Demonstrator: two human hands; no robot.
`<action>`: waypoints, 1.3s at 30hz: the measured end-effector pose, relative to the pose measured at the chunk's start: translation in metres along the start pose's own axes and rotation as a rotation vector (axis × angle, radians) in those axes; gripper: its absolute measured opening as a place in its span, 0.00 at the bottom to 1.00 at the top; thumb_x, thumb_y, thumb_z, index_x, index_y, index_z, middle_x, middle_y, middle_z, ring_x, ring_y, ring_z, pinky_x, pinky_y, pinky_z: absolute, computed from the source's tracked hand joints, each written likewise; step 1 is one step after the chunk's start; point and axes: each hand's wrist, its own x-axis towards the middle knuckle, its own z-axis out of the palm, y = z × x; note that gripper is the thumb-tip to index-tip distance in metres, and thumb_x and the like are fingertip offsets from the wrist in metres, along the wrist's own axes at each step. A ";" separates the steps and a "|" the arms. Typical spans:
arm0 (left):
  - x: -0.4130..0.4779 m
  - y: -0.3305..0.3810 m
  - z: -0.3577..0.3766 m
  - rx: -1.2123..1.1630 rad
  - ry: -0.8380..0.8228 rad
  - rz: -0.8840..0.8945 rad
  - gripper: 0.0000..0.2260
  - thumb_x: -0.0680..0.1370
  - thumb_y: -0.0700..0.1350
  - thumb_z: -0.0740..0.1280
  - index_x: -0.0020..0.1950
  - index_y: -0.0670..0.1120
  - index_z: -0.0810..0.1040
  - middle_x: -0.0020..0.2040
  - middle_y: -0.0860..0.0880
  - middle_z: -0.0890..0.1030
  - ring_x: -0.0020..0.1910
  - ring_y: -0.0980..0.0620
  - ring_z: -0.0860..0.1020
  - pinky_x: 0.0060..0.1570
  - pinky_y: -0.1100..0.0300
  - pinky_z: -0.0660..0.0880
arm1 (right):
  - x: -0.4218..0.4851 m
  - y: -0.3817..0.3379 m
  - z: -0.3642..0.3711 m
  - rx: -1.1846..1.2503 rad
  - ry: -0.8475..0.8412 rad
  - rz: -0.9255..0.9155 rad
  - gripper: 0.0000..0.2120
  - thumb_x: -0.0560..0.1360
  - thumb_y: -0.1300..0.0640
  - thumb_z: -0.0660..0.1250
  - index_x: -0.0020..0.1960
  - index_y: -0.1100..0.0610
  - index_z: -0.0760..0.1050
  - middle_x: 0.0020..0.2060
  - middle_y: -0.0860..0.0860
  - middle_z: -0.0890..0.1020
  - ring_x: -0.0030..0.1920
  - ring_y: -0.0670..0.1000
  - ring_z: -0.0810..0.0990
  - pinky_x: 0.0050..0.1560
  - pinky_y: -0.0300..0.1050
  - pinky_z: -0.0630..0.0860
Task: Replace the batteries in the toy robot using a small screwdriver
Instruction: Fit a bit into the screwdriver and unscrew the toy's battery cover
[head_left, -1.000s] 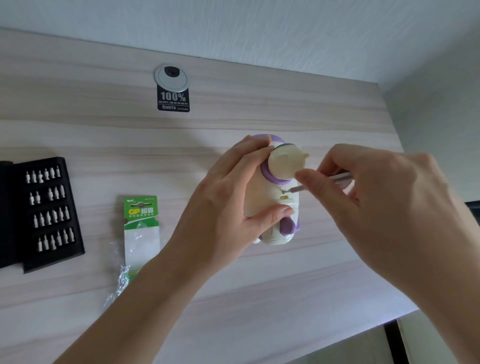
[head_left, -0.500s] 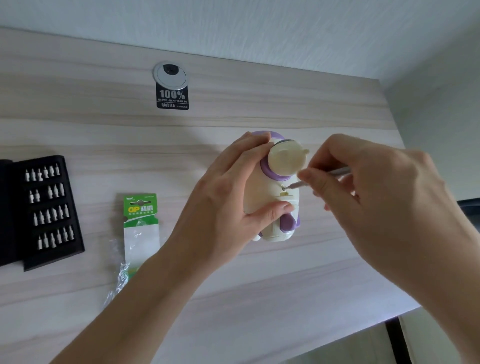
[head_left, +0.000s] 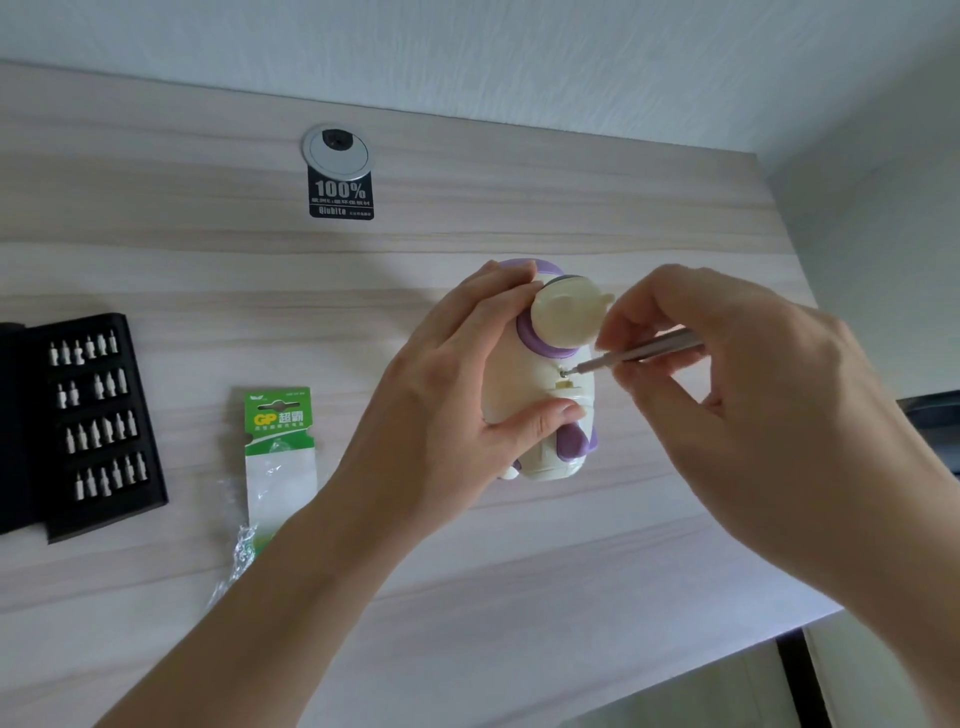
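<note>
The cream and purple toy robot (head_left: 563, 322) is held above the wooden desk, its back side turned toward me. My left hand (head_left: 441, 400) wraps its body, fingers over the top and thumb pressed on the lower back. My right hand (head_left: 727, 374) pinches a thin metal screwdriver (head_left: 644, 351) between the fingertips. The screwdriver's tip rests on a small screw (head_left: 566, 372) just below the toy's head, above a small slot in the back panel.
A black case of screwdriver bits (head_left: 96, 421) lies open at the left. A green GP battery pack (head_left: 280, 457), its clear plastic torn, lies beside it. A round cable grommet (head_left: 337, 150) with a black label sits at the back. The desk edge (head_left: 727, 639) runs at lower right.
My right hand's fingers have shifted along the screwdriver shaft, exposing more of it. The tip stays on the screw and the toy has barely moved.
</note>
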 end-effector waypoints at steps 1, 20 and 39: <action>0.000 0.000 0.000 0.004 0.001 -0.003 0.30 0.71 0.54 0.75 0.70 0.46 0.74 0.73 0.54 0.71 0.74 0.57 0.67 0.72 0.61 0.65 | 0.000 0.000 0.000 0.007 -0.001 0.006 0.08 0.74 0.56 0.70 0.48 0.44 0.75 0.41 0.37 0.80 0.38 0.33 0.76 0.38 0.28 0.71; 0.000 0.002 0.000 0.018 -0.006 -0.003 0.29 0.71 0.54 0.74 0.70 0.47 0.74 0.72 0.56 0.71 0.74 0.59 0.67 0.69 0.68 0.63 | 0.004 0.005 0.001 0.015 -0.003 -0.003 0.04 0.75 0.54 0.70 0.43 0.47 0.76 0.36 0.40 0.81 0.41 0.38 0.77 0.42 0.28 0.71; -0.005 0.013 -0.009 0.089 -0.021 -0.119 0.34 0.69 0.54 0.77 0.73 0.54 0.71 0.76 0.59 0.68 0.75 0.60 0.65 0.70 0.69 0.63 | -0.013 0.028 0.015 0.311 0.037 0.121 0.01 0.73 0.50 0.71 0.44 0.44 0.82 0.34 0.36 0.83 0.38 0.37 0.81 0.41 0.29 0.72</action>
